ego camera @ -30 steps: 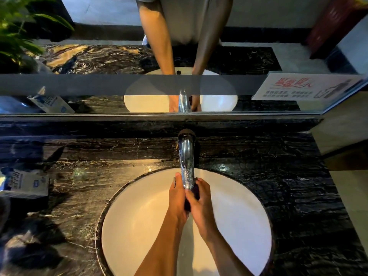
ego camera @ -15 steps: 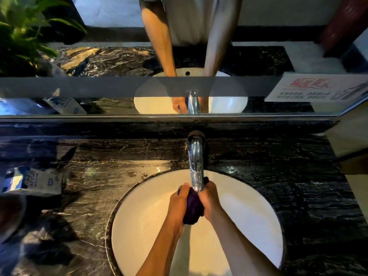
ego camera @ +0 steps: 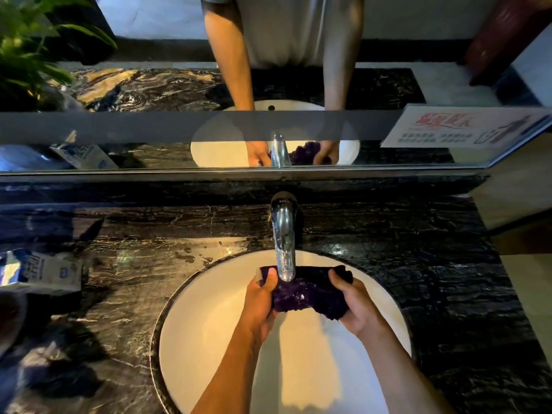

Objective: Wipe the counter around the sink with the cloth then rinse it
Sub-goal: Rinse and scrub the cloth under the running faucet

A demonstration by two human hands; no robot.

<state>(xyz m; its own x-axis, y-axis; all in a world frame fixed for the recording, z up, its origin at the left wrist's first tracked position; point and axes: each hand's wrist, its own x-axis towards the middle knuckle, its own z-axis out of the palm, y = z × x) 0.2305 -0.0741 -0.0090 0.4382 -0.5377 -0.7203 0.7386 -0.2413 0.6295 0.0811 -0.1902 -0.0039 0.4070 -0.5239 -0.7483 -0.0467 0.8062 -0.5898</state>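
Cloth [ego camera: 310, 294] dark purple. Sink [ego camera: 209, 339] plain white, dark rim. Counter [ego camera: 433, 279] black marble, pale wavy veins. Tap [ego camera: 283, 243] shiny chrome. Carton [ego camera: 38, 271] at left blue and white. Plant [ego camera: 27, 46] far left green. Sign [ego camera: 466, 127] far right white, red lettering.

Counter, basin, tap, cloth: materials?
Black veined counter: polished marble or similar stone, judging by white veins and glossy reflections. Round white basin: likely glazed ceramic, smooth and shiny. Silver tap: chromed metal, mirror-bright. Dark purple cloth: plush, nubby textile, possibly microfibre, held by the left hand and right hand.
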